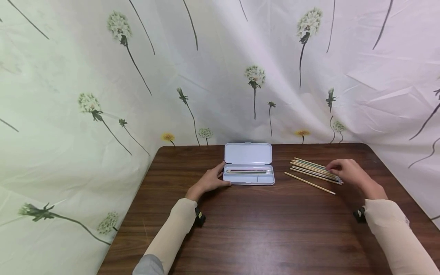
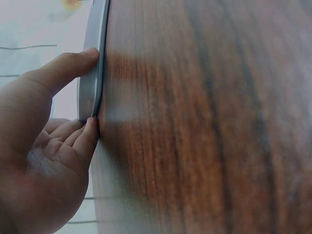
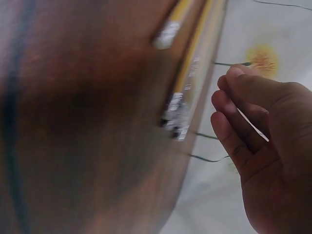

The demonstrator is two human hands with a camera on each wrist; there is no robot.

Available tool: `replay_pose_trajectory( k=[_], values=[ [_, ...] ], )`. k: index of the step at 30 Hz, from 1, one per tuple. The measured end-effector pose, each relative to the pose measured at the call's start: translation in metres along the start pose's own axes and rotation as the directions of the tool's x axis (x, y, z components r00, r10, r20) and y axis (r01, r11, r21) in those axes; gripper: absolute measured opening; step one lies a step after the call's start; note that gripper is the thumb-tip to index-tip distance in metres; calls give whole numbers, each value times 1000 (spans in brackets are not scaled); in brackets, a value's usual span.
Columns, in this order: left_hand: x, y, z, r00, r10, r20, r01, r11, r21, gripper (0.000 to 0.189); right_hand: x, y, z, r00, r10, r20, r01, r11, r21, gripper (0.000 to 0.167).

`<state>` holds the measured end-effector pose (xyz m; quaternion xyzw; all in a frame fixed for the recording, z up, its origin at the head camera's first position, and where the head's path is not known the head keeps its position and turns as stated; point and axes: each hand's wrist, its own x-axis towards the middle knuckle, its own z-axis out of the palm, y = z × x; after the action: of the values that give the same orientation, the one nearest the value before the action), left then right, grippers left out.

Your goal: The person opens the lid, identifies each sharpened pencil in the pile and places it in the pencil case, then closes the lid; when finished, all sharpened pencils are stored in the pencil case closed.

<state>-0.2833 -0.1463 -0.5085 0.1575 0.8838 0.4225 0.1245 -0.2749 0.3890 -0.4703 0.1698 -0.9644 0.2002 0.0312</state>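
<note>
A pale blue pencil case (image 1: pixel 249 178) lies with its lid (image 1: pixel 248 153) raised at the table's far side. Several pencils (image 1: pixel 248 172) rest in its long back compartment. My left hand (image 1: pixel 210 179) grips the case's left end, the thumb against the front wall and the other fingers round the end, as the left wrist view shows too. To the right lies a loose bundle of pencils (image 1: pixel 311 169). Over its eraser ends hovers my right hand (image 1: pixel 350 173), fingers loosely bent; in the right wrist view nothing sits between thumb and fingertips.
One single pencil (image 1: pixel 309 183) lies apart, in front of the bundle. The dark wooden table (image 1: pixel 261 229) stretches toward me. Behind it hangs a white cloth (image 1: pixel 220 76) printed with dandelions, close against the table's far edge.
</note>
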Motion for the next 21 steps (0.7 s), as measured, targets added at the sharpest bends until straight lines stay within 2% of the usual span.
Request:
replay_pose_trajectory(
  k=[7,14,21],
  values=[
    [0,-1,0,1000,-6,-3,6,1000,8,99,-6,13,16,1000,24,8,-24,1000,-16,14],
    [-1,2,0,1000,0,0,0,1000,-2,100,-8,12,22,999,-36,-33,35,999,-36,14],
    [-2,3,0,1000,-4,1,4,1000,0,100,-8,8,22,1000,-22,9,23,998,-59,8]
  ],
)
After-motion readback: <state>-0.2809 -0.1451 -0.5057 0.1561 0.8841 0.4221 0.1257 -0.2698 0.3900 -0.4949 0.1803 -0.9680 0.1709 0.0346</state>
